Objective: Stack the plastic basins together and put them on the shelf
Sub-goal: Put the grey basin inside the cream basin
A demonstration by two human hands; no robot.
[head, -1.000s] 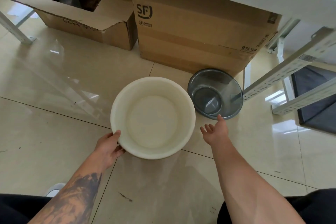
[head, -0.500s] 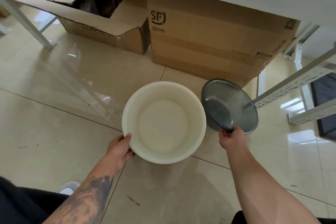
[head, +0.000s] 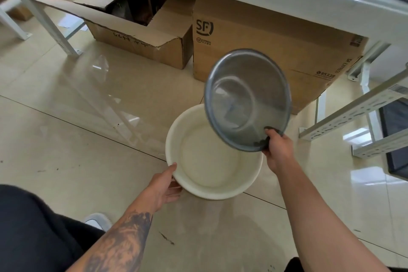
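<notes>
And the grey basin (head: 247, 99) is up off the floor now; half a second back it was only tipped on its edge by the SF carton (head: 265, 51), a second back it sat flat and untouched, and now your right hand (head: 277, 150) has it in the air, tilted steeply with its open side facing you; the grip is pinching the rim at the basin's 5 o'clock, thumb inside, fingers curled round the outside. It hangs over the white basin (head: 212, 161) at that basin's 1 o'clock, overlapping its far rim; whether the two touch I cannot tell from here. The white basin stays low above the tiled floor (head: 77, 139), and your left hand (head: 163, 185) keeps its hold on the near rim at 8 o'clock, thumb hooked over the lip, fingers beneath; that grip hasn't budged across the last second.

So the lift is done and the nesting is on, I'd say; the grey one looks the smaller, so it should drop inside the white once you level it and bring it toward the centre. Watch that one-point pinch; a tilted basin held by one edge can swing or slip. The shelf (head: 364, 104) waits at 3 o'clock, its metal rails well apart from both basins; nothing is on it from this task yet.
</notes>
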